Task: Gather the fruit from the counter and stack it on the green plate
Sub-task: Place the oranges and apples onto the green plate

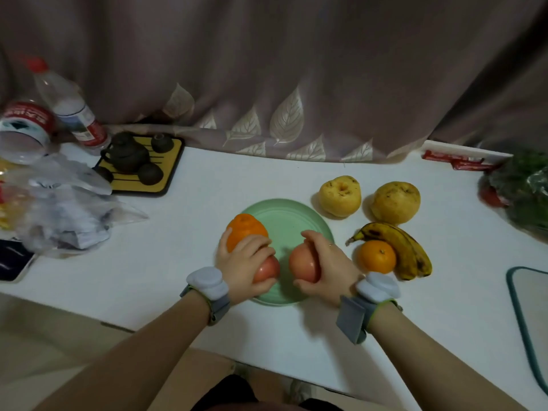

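The green plate point(284, 216) lies in the middle of the white counter. Over its near part, my left hand point(244, 261) grips a red apple point(268, 269). My right hand point(323, 264) grips a second red apple point(302, 264) beside it. An orange point(244, 229) sits at the plate's left rim, just beyond my left fingers. To the right of the plate lie two yellow pears point(340, 195) point(396, 201), a spotted banana point(397, 247) and a small orange point(377, 256).
A yellow tea tray with a dark teapot and cups point(139, 163) stands at the back left, with water bottles point(77, 111) and plastic bags point(63, 212) beside it. A bag of greens point(525, 191) and a teal-edged board point(530, 318) lie at the right. A curtain hangs behind.
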### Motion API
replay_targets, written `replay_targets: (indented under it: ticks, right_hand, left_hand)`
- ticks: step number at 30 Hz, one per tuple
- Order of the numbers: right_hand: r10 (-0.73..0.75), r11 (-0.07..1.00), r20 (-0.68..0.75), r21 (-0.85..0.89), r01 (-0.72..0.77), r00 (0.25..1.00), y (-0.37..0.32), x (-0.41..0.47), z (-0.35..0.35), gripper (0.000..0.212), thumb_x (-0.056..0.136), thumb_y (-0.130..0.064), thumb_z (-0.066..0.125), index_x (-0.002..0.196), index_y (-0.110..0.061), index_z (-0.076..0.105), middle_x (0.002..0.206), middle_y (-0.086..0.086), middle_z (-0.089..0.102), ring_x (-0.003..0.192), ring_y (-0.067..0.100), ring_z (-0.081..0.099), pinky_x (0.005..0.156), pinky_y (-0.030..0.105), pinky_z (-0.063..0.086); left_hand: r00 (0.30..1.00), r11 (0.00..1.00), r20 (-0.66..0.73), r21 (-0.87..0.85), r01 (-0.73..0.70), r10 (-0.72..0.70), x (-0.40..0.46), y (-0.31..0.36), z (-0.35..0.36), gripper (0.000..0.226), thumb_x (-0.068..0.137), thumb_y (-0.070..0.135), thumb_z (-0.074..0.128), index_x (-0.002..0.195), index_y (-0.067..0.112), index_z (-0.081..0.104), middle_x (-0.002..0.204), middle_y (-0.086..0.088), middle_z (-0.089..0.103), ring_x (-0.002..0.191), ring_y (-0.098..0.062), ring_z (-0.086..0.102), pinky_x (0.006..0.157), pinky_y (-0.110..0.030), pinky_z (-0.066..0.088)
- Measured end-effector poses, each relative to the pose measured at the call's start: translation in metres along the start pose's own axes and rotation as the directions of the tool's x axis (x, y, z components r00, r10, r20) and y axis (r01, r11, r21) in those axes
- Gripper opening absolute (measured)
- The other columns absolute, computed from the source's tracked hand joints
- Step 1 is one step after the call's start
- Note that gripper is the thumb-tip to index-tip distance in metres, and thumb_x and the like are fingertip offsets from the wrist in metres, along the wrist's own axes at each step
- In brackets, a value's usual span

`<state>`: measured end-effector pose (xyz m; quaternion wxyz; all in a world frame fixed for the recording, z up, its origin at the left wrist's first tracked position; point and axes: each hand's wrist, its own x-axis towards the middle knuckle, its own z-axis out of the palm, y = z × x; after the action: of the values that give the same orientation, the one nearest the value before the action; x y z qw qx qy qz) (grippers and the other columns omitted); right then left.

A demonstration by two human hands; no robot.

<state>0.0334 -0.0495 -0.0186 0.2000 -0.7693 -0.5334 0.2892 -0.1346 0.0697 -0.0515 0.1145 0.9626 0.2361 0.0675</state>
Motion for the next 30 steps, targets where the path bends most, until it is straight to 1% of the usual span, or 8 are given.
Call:
replay_targets:
  ticks: [5, 8, 11, 17, 19, 22, 26, 30]
  right_hand:
    - [0.032, 0.984, 0.16, -0.18, -0.003, 0.987, 0.002, 0.013, 0.002, 0.086, 0.066, -0.032, 0.071, 0.134, -0.024, 0.019, 0.136, 0.009, 0.039, 0.126, 0.029, 0.035, 0.098, 0.044, 0.041]
    - [-0.005, 0.971, 0.243, -0.23, 0.062, 0.97, -0.003, 0.018, 0.008, 0.096, 0.064, -0.031, 0.075, 0.136, -0.025, 0.012, 0.132, 0.012, 0.045, 0.121, 0.031, 0.041, 0.094, 0.043, 0.043]
    - [-0.05, 0.978, 0.324, -0.177, 0.113, 0.945, -0.009, 0.026, 0.013, 0.118, 0.061, -0.03, 0.081, 0.143, -0.024, -0.003, 0.136, 0.017, 0.043, 0.122, 0.034, 0.044, 0.099, 0.038, 0.039]
    - [-0.036, 0.997, 0.261, -0.056, 0.053, 0.965, 0.004, 0.03, 0.018, 0.12, 0.054, -0.033, 0.086, 0.143, -0.019, 0.006, 0.155, 0.012, 0.003, 0.14, 0.029, 0.021, 0.11, 0.027, 0.022]
    - [-0.026, 0.999, 0.283, -0.033, 0.037, 0.959, 0.013, 0.026, 0.019, 0.11, 0.057, -0.032, 0.085, 0.14, -0.017, 0.014, 0.151, 0.011, 0.018, 0.136, 0.026, 0.029, 0.1, 0.018, 0.023]
    - [-0.041, 0.998, 0.296, -0.043, 0.056, 0.954, 0.02, 0.024, 0.017, 0.089, 0.059, -0.037, 0.082, 0.131, -0.02, 0.032, 0.134, 0.006, 0.045, 0.12, 0.023, 0.047, 0.095, 0.022, 0.035]
    - [-0.074, 0.994, 0.363, -0.044, 0.096, 0.929, 0.013, 0.035, 0.012, 0.075, 0.061, -0.036, 0.081, 0.126, -0.023, 0.046, 0.124, 0.003, 0.048, 0.111, 0.019, 0.049, 0.094, 0.023, 0.036]
    - [0.014, 0.997, 0.465, 0.065, -0.05, 0.885, 0.011, 0.043, 0.009, 0.075, 0.066, -0.034, 0.079, 0.13, -0.029, 0.042, 0.125, -0.003, 0.047, 0.117, 0.017, 0.048, 0.096, 0.025, 0.038]
  left_hand:
    - [0.996, 0.996, 0.014, -0.024, 0.089, -0.089, -0.001, -0.01, 0.003, 0.052, 0.074, 0.049, 0.058, 0.118, 0.021, 0.053, 0.147, 0.003, 0.037, 0.142, -0.024, 0.009, 0.106, -0.06, -0.013]
    - [0.996, 0.996, 0.02, 0.016, 0.088, -0.088, 0.004, -0.01, -0.001, 0.061, 0.069, 0.054, 0.052, 0.118, 0.017, 0.054, 0.142, 0.001, 0.045, 0.14, -0.027, 0.023, 0.107, -0.061, 0.011]
    - [0.998, 0.993, 0.0, 0.098, 0.069, -0.07, 0.009, -0.01, -0.009, 0.067, 0.067, 0.061, 0.043, 0.117, 0.018, 0.056, 0.137, -0.003, 0.051, 0.127, -0.027, 0.044, 0.093, -0.054, 0.036]
    - [0.997, 0.99, 0.021, 0.122, 0.07, -0.073, 0.008, -0.015, -0.01, 0.061, 0.069, 0.058, 0.048, 0.115, 0.019, 0.057, 0.141, -0.007, 0.046, 0.123, -0.03, 0.049, 0.089, -0.053, 0.041]
    - [0.997, 0.987, 0.025, 0.147, 0.064, -0.068, 0.008, -0.016, -0.009, 0.061, 0.069, 0.06, 0.044, 0.113, 0.021, 0.058, 0.14, -0.007, 0.048, 0.12, -0.029, 0.051, 0.086, -0.052, 0.043]
    - [0.998, 0.986, 0.031, 0.158, 0.053, -0.058, 0.008, -0.017, -0.011, 0.06, 0.067, 0.059, 0.039, 0.109, 0.022, 0.061, 0.136, -0.007, 0.052, 0.117, -0.028, 0.055, 0.084, -0.05, 0.045]
    - [0.998, 0.984, 0.012, 0.164, 0.065, -0.067, 0.007, -0.015, -0.01, 0.057, 0.068, 0.056, 0.039, 0.106, 0.021, 0.062, 0.133, -0.006, 0.055, 0.115, -0.026, 0.056, 0.086, -0.048, 0.044]
    - [0.997, 0.984, -0.031, 0.165, 0.072, -0.068, 0.002, -0.016, -0.011, 0.047, 0.077, 0.045, 0.036, 0.105, 0.02, 0.064, 0.13, -0.005, 0.058, 0.114, -0.026, 0.057, 0.09, -0.039, 0.033]
